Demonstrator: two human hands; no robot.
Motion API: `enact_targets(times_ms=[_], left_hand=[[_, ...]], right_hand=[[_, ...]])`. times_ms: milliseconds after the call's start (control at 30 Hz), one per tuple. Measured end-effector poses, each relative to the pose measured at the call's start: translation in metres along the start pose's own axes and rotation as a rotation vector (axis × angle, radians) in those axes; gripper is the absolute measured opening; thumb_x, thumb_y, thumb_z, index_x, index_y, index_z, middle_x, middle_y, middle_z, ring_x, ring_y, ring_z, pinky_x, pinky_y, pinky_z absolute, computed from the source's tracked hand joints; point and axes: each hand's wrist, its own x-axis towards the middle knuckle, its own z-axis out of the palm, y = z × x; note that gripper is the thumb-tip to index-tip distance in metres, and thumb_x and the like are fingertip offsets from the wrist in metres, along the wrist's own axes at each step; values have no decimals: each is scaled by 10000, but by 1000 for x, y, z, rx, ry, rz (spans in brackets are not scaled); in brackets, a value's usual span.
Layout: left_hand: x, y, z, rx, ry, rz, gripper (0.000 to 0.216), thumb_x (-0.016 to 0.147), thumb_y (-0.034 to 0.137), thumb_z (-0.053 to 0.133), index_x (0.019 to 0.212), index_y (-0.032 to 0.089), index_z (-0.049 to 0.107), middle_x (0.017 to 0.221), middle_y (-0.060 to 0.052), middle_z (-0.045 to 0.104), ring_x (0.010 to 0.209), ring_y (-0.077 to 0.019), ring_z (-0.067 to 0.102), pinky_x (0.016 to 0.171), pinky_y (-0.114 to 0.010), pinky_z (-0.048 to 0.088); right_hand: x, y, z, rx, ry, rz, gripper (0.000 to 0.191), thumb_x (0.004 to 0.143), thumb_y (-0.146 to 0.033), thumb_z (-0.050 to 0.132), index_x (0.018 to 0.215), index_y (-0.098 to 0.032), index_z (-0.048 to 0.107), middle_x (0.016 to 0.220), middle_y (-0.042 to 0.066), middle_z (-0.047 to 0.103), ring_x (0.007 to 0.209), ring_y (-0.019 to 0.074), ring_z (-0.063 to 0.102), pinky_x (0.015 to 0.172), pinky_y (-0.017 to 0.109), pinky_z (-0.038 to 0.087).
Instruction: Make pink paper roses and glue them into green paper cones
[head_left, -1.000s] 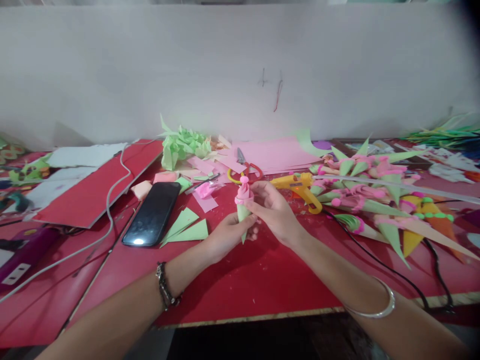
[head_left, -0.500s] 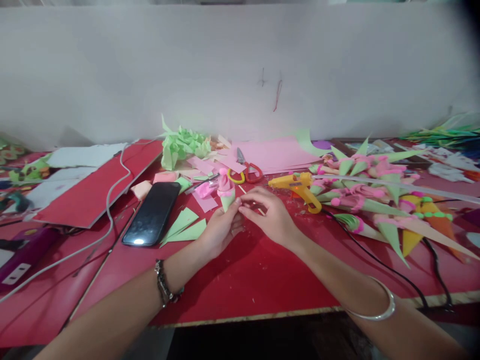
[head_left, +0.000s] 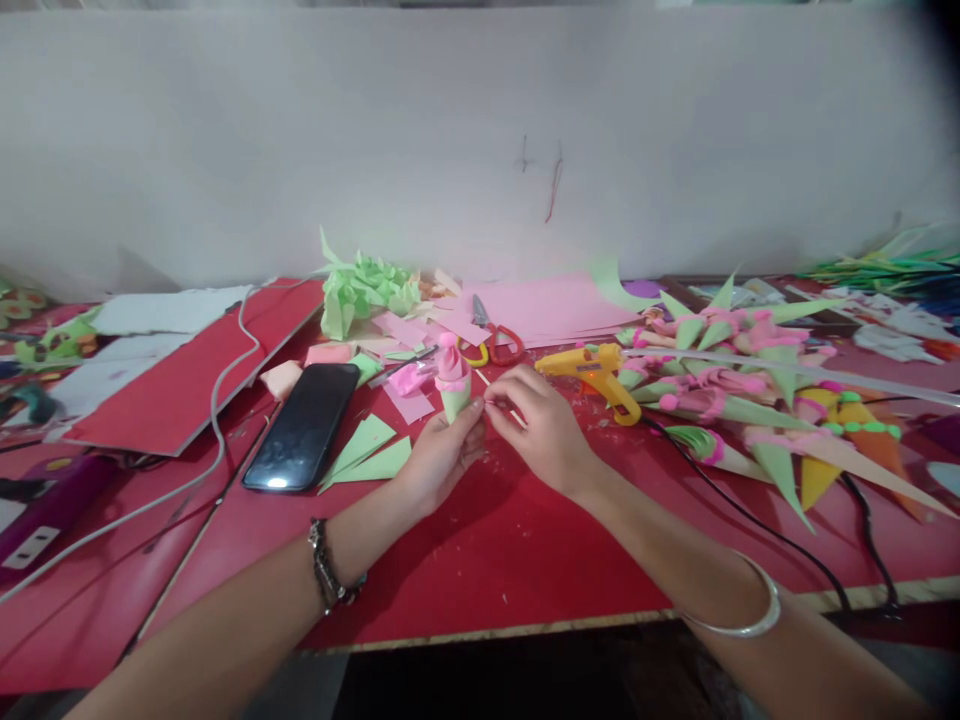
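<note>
A small paper flower (head_left: 453, 380), with a rolled pink top and a pale green cone below a fuzzy pink band, stands upright in my left hand (head_left: 444, 458). The thumb and fingers of that hand close round the cone's lower end. Just to its right, my right hand (head_left: 546, 428) makes a pinch with thumb and forefinger, close to the left thumb tip. Whatever lies in that pinch is too small to make out. Behind the hands are scissors (head_left: 504, 345) with red and yellow handles, and a yellow glue gun (head_left: 596, 375) lies to the right.
A black phone (head_left: 304, 425) and green paper pieces (head_left: 371, 452) lie left of my hands. Finished paper flowers (head_left: 750, 400) are heaped at right. Green scraps (head_left: 367, 290) and pink sheets (head_left: 540, 305) are at the back, near the wall. A white cable (head_left: 221, 400) crosses the left.
My right hand has shifted slightly right, opening a small gap from the left thumb. The left hand keeps its hold on the paper flower, almost unmoved.
</note>
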Motion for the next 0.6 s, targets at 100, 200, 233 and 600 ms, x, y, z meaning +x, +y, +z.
enact_targets(times_ms=[100,200,233,600], left_hand=[[0,-1,0,12,-12,50,256,670,284,649,608,145,444,481,79,303,439,-33,270,422,-142,259],[0,0,-1,50,-25,79,175,717,267,602,676,141,488,495,77,297,441,-37,250,413,-145,229],[1,0,-2,64,-17,80,166,727,273,591,696,140,497,498,77,294,440,-37,245,412,-145,225],[4,0,-6,51,-5,18,277,681,361,630,640,154,450,499,88,263,423,-29,234,409,-150,217]], right_hand=[[0,-2,0,51,49,29,68,798,-167,456,765,-195,509,766,23,515,720,139,507,667,264,426],[0,-1,0,158,155,134,61,795,-186,470,759,-191,518,740,14,548,694,127,528,654,251,433],[0,0,1,196,200,180,59,795,-201,474,765,-189,524,742,15,560,694,127,538,656,252,438],[2,3,3,514,190,374,105,739,-266,552,785,-181,590,758,12,618,687,123,580,633,239,473]])
